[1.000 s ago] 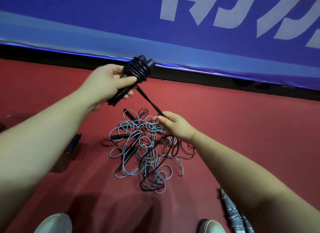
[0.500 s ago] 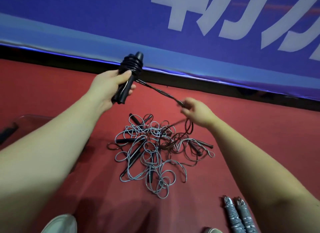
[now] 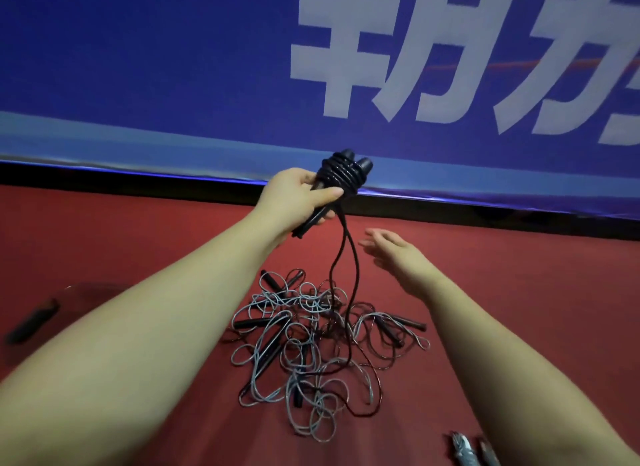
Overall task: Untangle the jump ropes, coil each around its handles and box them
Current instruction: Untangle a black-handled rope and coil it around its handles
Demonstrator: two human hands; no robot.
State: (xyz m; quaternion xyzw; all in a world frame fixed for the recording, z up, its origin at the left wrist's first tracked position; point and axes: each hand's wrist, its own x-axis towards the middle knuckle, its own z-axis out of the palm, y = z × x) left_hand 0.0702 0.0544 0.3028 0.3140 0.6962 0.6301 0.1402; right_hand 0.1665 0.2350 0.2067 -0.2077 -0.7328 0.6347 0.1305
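Note:
My left hand (image 3: 294,197) grips the two black handles of a black jump rope (image 3: 341,174), held up with several turns of rope coiled round their tops. Two loose black strands hang from the coil down into the tangled pile of grey and black ropes (image 3: 311,347) on the red floor. My right hand (image 3: 398,257) hovers open beside the hanging strands, fingers spread, touching nothing. Several black handles lie within the pile.
A transparent box (image 3: 86,292) sits at the left on the floor, with a black object (image 3: 31,321) in it. A grey coiled rope bundle (image 3: 464,450) lies at the bottom right. A blue banner (image 3: 207,84) runs along the back.
My right hand has let go of the black rope and opened. The rope, taut before, now hangs slack from the handles. My left hand has lifted the handles higher.

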